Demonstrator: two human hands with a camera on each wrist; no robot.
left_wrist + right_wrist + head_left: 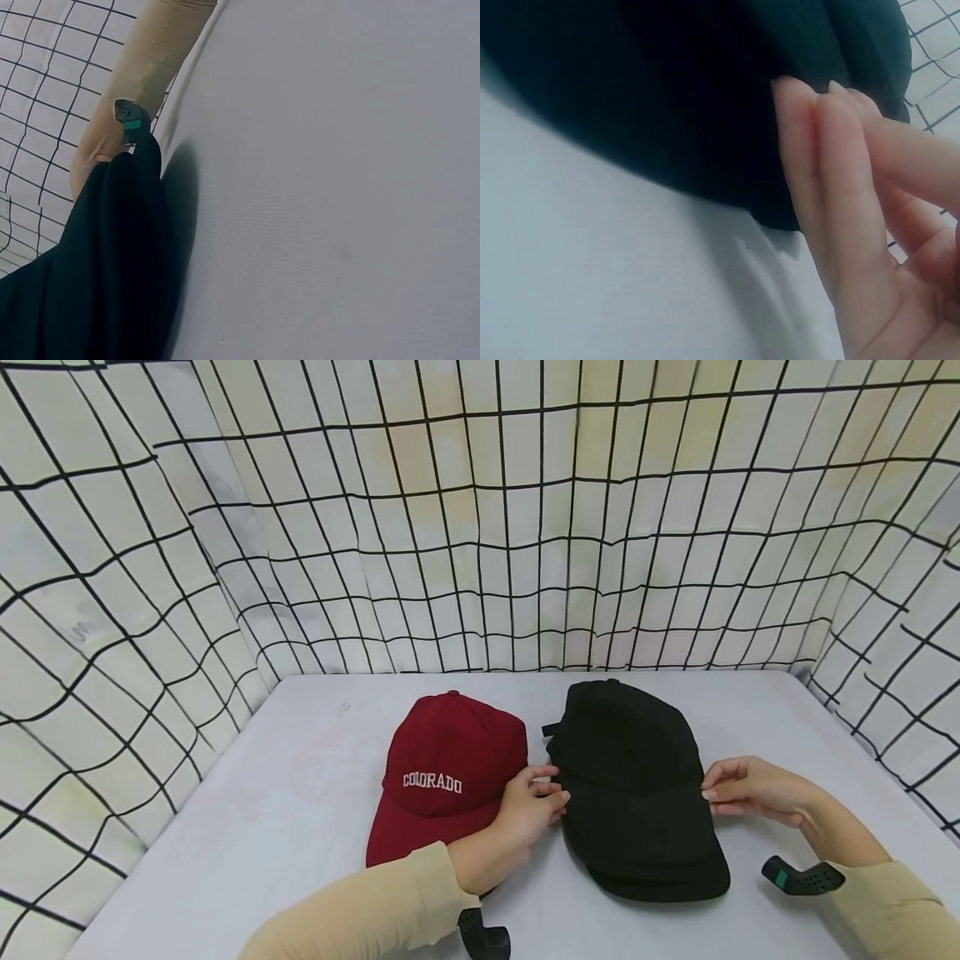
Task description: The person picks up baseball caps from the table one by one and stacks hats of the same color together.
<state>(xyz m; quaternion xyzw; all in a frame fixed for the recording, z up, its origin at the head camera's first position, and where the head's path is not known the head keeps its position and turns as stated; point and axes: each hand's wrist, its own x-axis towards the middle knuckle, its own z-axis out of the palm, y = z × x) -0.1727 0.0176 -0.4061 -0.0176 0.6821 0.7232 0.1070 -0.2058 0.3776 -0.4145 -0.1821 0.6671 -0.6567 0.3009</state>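
A black cap [637, 760] lies on the white surface with its brim toward me. My left hand [525, 810] has its fingertips at the cap's left edge, thumb and fingers pinching there. At the opposite edge my right hand [761, 789] pinches the black fabric between thumb and fingers. The right wrist view shows this right hand [855, 202] close up, fingertips against the dark fabric. In the left wrist view the cap [105, 255] stands in folds, and the left hand is out of sight. A dark red cap [450, 752] reading COLORADO lies left, partly behind my left hand and forearm.
The caps lie on a white cloth-covered table [300, 793]. Behind it and at both sides hangs a black-line grid [480, 539] before pale walls. A black wrist device [802, 877] sits by the right sleeve, another [483, 935] by the left.
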